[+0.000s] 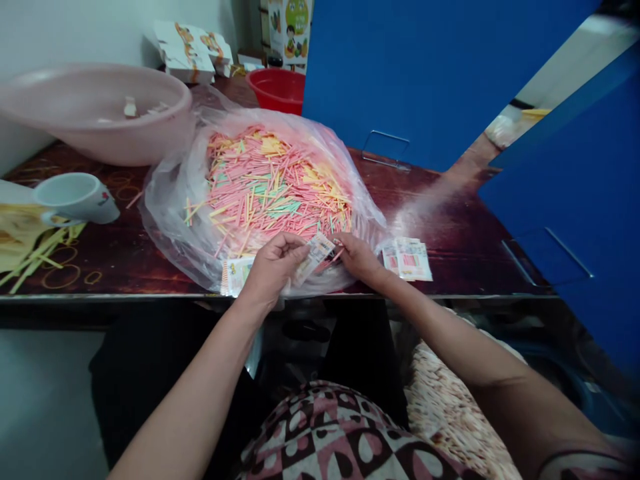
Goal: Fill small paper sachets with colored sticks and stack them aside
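My left hand (280,263) pinches a small printed plastic packet (319,252) at the table's front edge. Close beside the packet's upper right corner is my right hand (357,257), its fingers pressed together around thin pink sticks (336,259). Behind both hands lies a large clear plastic bag (175,193), spread wide around a heap of thin pink, yellow and green sticks (270,187). A stack of printed packets (233,275) sits left of my left hand, partly hidden by it. More printed packets (413,260) lie to the right of my right wrist.
A large pale pink basin (140,143) stands at the back left, with a white mug (75,197) in front. Yellow sticks (40,257) and rubber bands (61,275) lie at left. Farther back are a red tub (277,90) and white cartons (187,60). Blue panels (425,73) with wire handles border the right.
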The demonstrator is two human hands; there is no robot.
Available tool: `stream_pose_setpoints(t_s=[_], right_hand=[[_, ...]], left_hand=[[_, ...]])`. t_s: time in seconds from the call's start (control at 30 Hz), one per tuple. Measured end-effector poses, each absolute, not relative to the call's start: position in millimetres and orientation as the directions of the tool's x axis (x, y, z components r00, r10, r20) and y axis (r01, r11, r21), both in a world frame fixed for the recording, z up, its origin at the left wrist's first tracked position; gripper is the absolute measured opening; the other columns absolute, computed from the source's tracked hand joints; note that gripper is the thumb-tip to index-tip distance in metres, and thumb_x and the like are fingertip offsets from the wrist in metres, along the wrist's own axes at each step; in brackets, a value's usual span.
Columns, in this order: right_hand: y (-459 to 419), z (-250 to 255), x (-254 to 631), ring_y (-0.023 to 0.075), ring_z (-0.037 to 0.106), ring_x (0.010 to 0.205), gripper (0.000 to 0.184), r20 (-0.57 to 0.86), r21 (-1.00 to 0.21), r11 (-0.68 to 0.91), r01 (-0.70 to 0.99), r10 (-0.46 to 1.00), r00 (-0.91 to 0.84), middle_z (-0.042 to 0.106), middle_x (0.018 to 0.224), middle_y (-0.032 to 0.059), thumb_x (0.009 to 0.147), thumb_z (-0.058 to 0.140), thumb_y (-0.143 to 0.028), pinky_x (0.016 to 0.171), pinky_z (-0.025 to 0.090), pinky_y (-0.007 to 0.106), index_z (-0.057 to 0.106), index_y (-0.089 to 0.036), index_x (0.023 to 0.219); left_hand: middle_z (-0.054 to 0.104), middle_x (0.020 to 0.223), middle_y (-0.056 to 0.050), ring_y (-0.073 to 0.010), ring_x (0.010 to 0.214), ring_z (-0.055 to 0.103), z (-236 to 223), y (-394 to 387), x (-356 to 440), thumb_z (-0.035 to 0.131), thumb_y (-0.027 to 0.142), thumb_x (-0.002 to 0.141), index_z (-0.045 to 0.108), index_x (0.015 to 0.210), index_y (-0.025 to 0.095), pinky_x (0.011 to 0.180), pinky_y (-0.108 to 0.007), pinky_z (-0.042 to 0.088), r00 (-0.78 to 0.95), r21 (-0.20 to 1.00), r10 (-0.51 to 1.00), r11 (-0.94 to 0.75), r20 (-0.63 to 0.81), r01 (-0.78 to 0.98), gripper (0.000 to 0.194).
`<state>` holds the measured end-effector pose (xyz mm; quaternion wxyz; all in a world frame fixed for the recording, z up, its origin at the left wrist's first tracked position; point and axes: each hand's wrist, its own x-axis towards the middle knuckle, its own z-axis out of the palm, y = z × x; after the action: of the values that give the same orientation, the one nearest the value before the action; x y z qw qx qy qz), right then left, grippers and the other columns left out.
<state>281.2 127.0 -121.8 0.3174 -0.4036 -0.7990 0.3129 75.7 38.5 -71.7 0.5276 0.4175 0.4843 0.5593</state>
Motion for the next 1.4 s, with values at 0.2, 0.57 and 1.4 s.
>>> stream_pose_setpoints(t_s=[0.2,0.57,1.4], right_hand=[[132.9,-116.2,279.9,0.0222,0.066,0.090,0.034,0.247,-0.880,0.342,0.329,0.922,-0.299,0.073,0.094,0.0075,0.096,0.053,-0.051,0.090,0.053,0.040,0.068,-0.020,0.092],[96.6,-30.2,223.2,0.0181,0.073,0.099,0.028,0.255,-0.831,0.152,-0.535,0.959,-0.125,0.075,0.089,-0.0023,0.089,0.075,-0.050,0.104,0.056,0.040,0.061,-0.027,0.095],[89.4,-47.6,216.8,0.0250,0.054,0.142,0.055,0.203,-0.974,0.228,0.013,0.891,-0.406,0.066,0.145,0.0036,0.100,0.046,-0.066,0.123,0.038,0.045,0.071,-0.029,0.132]], left_hand=[[0.062,0.074,0.005,-0.0089,0.070,0.057,-69.9,41.1,74.5,0.087,0.030,0.057,0.063,0.077,0.018,0.070,-0.021,0.048,-0.173,0.932,0.979,0.039,-0.108,-0.360,0.034],[0.067,0.075,0.004,-0.0079,0.071,0.059,-67.5,43.1,76.1,0.099,0.027,0.046,0.070,0.071,0.016,0.071,-0.019,0.048,-0.180,0.849,0.975,0.017,-0.132,-0.528,0.040],[0.062,0.066,0.004,-0.0097,0.059,0.055,-68.2,46.2,78.0,0.091,0.030,0.058,0.064,0.074,0.019,0.058,-0.022,0.045,-0.178,0.863,0.982,-0.029,-0.071,-0.504,0.034]])
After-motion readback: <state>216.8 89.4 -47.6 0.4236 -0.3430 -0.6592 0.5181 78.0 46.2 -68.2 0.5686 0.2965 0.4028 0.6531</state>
